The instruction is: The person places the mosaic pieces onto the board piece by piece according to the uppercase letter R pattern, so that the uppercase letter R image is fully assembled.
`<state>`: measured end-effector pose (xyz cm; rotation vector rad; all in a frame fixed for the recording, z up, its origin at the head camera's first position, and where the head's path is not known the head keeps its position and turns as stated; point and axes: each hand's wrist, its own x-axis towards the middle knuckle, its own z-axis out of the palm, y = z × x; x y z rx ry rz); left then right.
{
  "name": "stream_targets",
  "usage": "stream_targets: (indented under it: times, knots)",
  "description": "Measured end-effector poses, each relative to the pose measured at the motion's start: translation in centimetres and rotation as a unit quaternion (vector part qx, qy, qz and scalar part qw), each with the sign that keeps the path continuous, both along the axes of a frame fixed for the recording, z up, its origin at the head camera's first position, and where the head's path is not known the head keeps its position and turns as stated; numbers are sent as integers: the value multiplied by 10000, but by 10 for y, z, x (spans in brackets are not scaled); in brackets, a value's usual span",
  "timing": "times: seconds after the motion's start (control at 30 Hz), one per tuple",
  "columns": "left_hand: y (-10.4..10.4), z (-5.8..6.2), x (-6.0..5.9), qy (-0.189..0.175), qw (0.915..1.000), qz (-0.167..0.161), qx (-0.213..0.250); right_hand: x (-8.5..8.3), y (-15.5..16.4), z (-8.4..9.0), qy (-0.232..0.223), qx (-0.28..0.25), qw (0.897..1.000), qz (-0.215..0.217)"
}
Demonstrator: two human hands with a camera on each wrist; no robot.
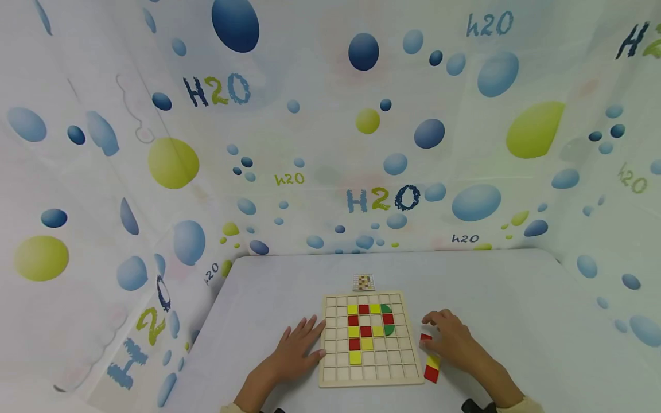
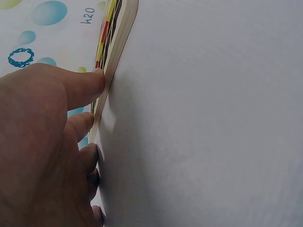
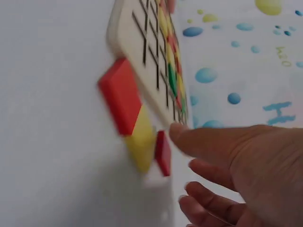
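A wooden grid board [image 1: 338,376] bears red and yellow square tiles and two green rounded pieces set in its squares, together shaped like a letter P. My left hand [image 1: 299,351] lies at the board's left edge, fingers spread and fairly straight, its thumb touching the rim in the left wrist view. To the right of the board my right hand [image 1: 454,342] hovers with fingers loosely bent and nothing between them. Its thumb [image 3: 203,139] is close to a red tile [image 3: 163,153]. Nearer me, a yellow tile [image 1: 432,361] adjoins another red tile [image 1: 431,374].
Behind the board lies a small card [image 1: 364,282] printed with a grid and coloured squares. The white tabletop [image 1: 279,281] is backed by a hanging sheet [image 1: 325,143] with blue and green bubbles and H2O lettering.
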<state>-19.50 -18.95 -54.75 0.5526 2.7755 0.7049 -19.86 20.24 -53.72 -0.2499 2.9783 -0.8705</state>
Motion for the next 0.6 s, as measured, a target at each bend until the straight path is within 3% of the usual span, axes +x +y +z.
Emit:
stream_targets:
  times: [0.2,0.6]
  knots:
    - [-1,-1,0,-37,10000,36,34,-3,10,-14,-409,-220,9989,2]
    - [-2,-6,-3,-90,9999,80,-58,-2,1,-19,-137,-441,9989,1]
